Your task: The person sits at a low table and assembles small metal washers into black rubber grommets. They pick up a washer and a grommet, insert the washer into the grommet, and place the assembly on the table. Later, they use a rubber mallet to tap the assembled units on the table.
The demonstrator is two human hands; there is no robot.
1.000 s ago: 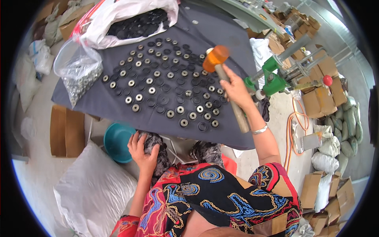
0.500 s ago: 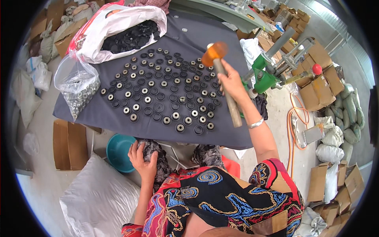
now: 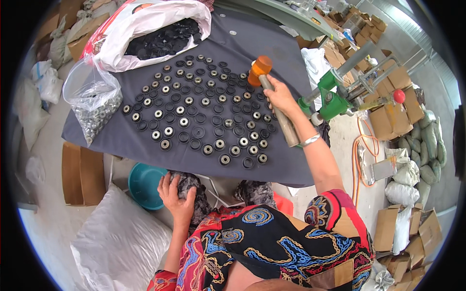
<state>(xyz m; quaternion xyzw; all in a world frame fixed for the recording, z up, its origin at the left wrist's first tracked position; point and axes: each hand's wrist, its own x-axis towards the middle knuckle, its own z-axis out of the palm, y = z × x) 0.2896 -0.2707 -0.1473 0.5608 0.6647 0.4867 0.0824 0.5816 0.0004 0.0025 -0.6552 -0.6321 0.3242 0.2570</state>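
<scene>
My right hand (image 3: 280, 97) is wrapped round the wooden handle of a mallet (image 3: 260, 71) with an orange head. The head is at the right side of a spread of small parts and hides whatever lies under it. Many black rings (image 3: 198, 132) cover the dark cloth, and a lot of them have a shiny metal bearing (image 3: 181, 111) seated in the middle. Below the table edge, my left hand (image 3: 175, 200) rests on my left knee with its fingers spread, holding nothing.
On the table's left stand a white sack (image 3: 145, 22) of black rings and a clear bag (image 3: 94, 106) of metal bearings. A green press (image 3: 335, 97) with a red knob is at the right. A teal basin (image 3: 145, 186) sits on the floor near a stuffed white sack (image 3: 121, 240).
The mallet head was blurred by motion and now shows sharply, slightly lower over the parts. My right hand still grips it. My left hand stays on the knee, and the view has shifted slightly.
</scene>
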